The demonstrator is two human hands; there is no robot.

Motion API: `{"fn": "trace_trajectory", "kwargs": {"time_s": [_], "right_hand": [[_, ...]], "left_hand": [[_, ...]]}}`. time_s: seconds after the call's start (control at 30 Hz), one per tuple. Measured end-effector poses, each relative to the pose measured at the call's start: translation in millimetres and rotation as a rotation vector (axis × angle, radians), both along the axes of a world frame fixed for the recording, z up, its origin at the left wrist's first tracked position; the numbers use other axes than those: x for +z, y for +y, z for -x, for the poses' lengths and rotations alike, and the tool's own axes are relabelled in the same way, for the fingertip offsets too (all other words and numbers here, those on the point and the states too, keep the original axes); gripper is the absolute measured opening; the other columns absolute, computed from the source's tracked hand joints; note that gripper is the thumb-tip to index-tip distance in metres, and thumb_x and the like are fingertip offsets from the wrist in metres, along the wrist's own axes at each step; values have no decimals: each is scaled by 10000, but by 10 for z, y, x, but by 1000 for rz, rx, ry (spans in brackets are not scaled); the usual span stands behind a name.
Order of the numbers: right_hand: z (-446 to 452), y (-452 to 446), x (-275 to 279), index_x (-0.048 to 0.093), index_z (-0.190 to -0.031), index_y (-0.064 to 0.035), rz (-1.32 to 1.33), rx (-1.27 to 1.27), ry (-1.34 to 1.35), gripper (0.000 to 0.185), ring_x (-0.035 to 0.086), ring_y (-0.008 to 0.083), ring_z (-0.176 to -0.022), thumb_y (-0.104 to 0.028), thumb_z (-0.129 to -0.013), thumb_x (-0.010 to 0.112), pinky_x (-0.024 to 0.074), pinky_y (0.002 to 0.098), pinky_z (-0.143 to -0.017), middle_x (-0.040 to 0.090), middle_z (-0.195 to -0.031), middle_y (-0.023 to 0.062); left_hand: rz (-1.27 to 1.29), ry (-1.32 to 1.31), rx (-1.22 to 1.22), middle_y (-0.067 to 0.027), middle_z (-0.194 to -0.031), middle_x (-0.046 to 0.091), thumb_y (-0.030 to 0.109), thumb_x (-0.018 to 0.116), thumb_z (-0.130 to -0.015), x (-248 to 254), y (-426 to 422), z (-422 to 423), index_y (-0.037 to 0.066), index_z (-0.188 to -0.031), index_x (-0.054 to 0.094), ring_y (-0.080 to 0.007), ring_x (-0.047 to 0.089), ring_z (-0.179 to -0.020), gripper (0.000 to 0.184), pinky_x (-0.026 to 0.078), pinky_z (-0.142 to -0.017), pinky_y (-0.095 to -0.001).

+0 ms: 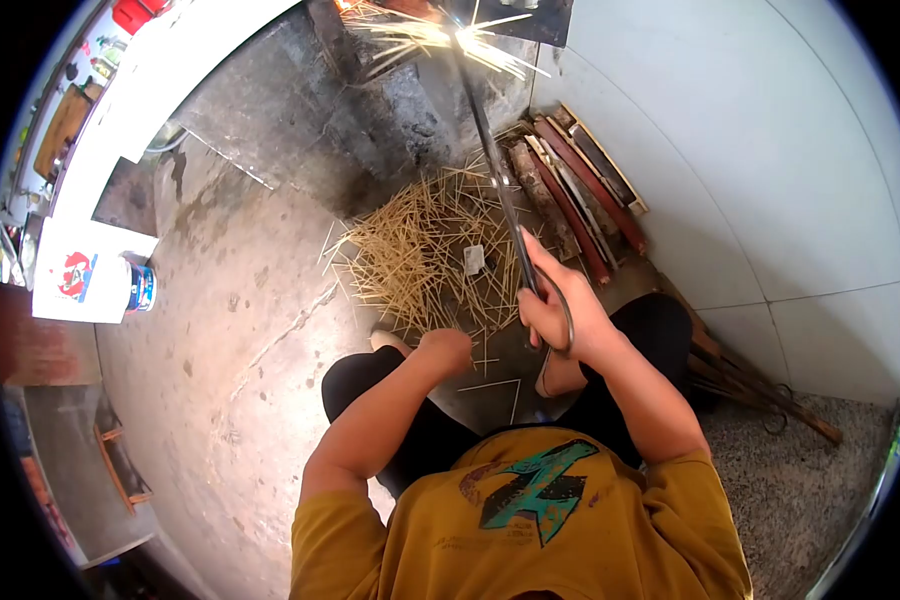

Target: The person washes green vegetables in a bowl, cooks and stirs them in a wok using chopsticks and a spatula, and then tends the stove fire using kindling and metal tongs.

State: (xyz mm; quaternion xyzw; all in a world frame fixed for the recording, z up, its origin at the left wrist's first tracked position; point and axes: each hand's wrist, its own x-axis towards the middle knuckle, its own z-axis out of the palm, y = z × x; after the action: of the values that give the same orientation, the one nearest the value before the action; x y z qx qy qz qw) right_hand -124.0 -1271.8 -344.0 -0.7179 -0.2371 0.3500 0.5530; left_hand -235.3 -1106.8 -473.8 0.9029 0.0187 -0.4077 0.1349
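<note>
My right hand [553, 300] is closed around the looped handle of long metal fire tongs [500, 178]. The tongs reach up and away to a bundle of thin sticks [420, 40] at the dark stove opening, where a bright glow shows. Whether the tips pinch the sticks is lost in the glare. My left hand [447, 350] rests by my left knee, its back towards me and its fingers hidden. Just beyond it, a loose pile of thin pale sticks [410, 240] covers the floor, with a small whitish scrap [473, 260] on it.
Split wood pieces [570, 195] lean together beside the white tiled wall [730, 150]. Longer wooden sticks [760, 385] lie at my right. A grey stove wall [280, 120] stands ahead. On the left are a blue-labelled tub [142, 287] and a wooden stool [120, 465].
</note>
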Motion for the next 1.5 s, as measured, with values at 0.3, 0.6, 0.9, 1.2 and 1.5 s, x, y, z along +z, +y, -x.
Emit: {"fn": "trace_trajectory", "kwargs": {"time_s": [0.3,0.6,0.9,1.2,1.5], "right_hand": [[-479,935,231,290,-1382,83,-18,24,-193,629,572,213,-456,-13,-789,476,483,356,-463,557,-593,168],[-1332,1834,277,382,-1338,70,-55,115,-221,572,565,192,-448,-33,-793,518,460,310,-396,598,-635,125],[-2200,2830,446,571,-925,97,-213,333,66,193,627,241,-627,-44,-792,567,572,427,-616,608,-754,191],[-2146,2160,584,601,-893,59,-457,522,767,203,616,369,-970,-42,-717,623,496,566,-854,620,-995,276],[-2104,2117,841,616,-681,35,-465,670,736,143,599,334,-1019,-96,-740,615,500,487,-851,634,-1005,222]], "left_hand": [[0,31,0,-171,-961,673,229,610,-793,-4,28,28,35,-917,691,-325,647,-927,244,523,-772,-429],[68,-22,100,-185,-941,669,318,605,-825,10,78,168,16,-928,661,-350,635,-925,324,499,-805,-449],[88,56,122,-182,-933,670,326,606,-838,-63,147,279,19,-943,653,-347,636,-924,327,501,-800,-447],[96,37,92,-177,-926,673,322,593,-842,-97,129,348,21,-916,667,-346,639,-915,319,506,-791,-445],[60,64,66,-183,-950,671,308,607,-832,-172,99,245,21,-926,678,-349,633,-936,310,505,-792,-450]]}}
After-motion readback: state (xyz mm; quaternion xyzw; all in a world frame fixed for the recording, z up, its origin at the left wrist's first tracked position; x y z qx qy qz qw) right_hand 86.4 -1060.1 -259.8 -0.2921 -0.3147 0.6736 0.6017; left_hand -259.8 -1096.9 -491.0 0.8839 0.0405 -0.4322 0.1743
